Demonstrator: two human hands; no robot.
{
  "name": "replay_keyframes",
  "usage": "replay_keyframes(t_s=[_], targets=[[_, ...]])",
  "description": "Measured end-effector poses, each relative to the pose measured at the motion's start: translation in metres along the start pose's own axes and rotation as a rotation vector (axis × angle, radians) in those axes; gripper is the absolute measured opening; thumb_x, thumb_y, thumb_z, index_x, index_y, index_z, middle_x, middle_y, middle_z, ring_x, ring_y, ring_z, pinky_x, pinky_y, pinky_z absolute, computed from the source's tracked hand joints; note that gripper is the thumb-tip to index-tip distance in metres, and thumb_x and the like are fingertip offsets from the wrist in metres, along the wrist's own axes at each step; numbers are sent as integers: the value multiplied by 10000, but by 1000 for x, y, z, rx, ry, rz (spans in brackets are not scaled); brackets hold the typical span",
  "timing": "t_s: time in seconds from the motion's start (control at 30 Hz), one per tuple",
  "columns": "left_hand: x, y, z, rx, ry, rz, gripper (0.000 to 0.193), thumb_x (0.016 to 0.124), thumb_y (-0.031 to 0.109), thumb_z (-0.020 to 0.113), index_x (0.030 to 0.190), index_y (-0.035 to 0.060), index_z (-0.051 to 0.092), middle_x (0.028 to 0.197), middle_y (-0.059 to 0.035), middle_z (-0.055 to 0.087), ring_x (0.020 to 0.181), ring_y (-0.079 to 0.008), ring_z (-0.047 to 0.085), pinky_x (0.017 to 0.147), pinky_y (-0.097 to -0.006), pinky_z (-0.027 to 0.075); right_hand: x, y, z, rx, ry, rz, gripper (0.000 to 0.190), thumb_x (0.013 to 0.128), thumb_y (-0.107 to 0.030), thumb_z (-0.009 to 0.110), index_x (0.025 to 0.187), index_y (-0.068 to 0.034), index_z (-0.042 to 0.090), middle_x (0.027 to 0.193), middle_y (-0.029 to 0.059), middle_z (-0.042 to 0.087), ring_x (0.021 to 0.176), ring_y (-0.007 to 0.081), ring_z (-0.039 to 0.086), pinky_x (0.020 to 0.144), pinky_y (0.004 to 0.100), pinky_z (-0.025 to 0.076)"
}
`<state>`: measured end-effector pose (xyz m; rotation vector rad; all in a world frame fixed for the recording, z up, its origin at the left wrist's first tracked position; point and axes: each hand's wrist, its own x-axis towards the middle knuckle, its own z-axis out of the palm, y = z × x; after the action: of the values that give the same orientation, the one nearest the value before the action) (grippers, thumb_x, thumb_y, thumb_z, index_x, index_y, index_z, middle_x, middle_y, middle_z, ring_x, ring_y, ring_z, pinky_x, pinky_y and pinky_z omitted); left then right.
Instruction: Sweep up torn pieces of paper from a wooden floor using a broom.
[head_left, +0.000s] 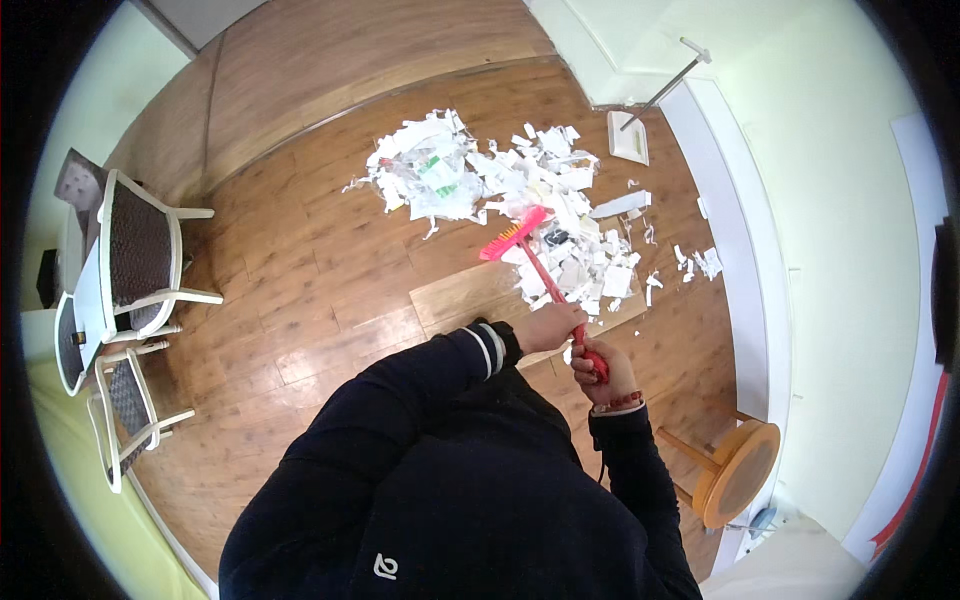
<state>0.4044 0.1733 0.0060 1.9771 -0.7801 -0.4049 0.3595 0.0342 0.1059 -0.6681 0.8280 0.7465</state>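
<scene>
Both of my hands grip the red handle of a broom (541, 275). My left hand (551, 328) is wrapped around the shaft, a dark band on its wrist. Closer to my body, my right hand (606, 369) holds the handle's end and wears a red bracelet. The broom's pink head (514, 233) with orange and pink bristles lies at the left edge of a heap of torn white paper scraps (577, 262). A small dark object (556, 238) sits among the scraps. Farther off, a clear plastic bag (442, 176) with a green patch lies in the litter.
A white long-handled dustpan (628, 139) stands by the right wall. Loose scraps (706, 263) lie along the white baseboard. A round wooden stool (739, 472) is at my lower right. White-framed chairs (142, 255) stand at the left. A pale plank patch (465, 300) crosses the brown wood floor.
</scene>
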Motion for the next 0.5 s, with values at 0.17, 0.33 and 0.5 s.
replay_keyframes(t_s=[0.17,0.33,0.5], targets=[[-17,23,-18,3,-48,86,160,779,93,570,917,64,495,870,-126,527,799,-324,561,660,-401,447,-40,15,23,-114,1,-1,122,874,-145,480,935,-46,442,746,27,496,507,77,423,379,183,310],[-42,33,-42,19,-3,106,198,776,155,606,930,77,508,863,-114,537,800,-325,568,653,-397,453,-64,17,54,-124,-38,57,125,884,-153,484,934,-45,444,732,32,495,491,74,433,370,186,318],[-80,43,-100,54,-77,-10,239,765,217,625,940,87,527,895,-124,552,826,-315,572,650,-398,454,-53,29,84,-154,-92,129,163,887,-149,486,984,-24,446,722,35,493,486,73,424,356,182,304]])
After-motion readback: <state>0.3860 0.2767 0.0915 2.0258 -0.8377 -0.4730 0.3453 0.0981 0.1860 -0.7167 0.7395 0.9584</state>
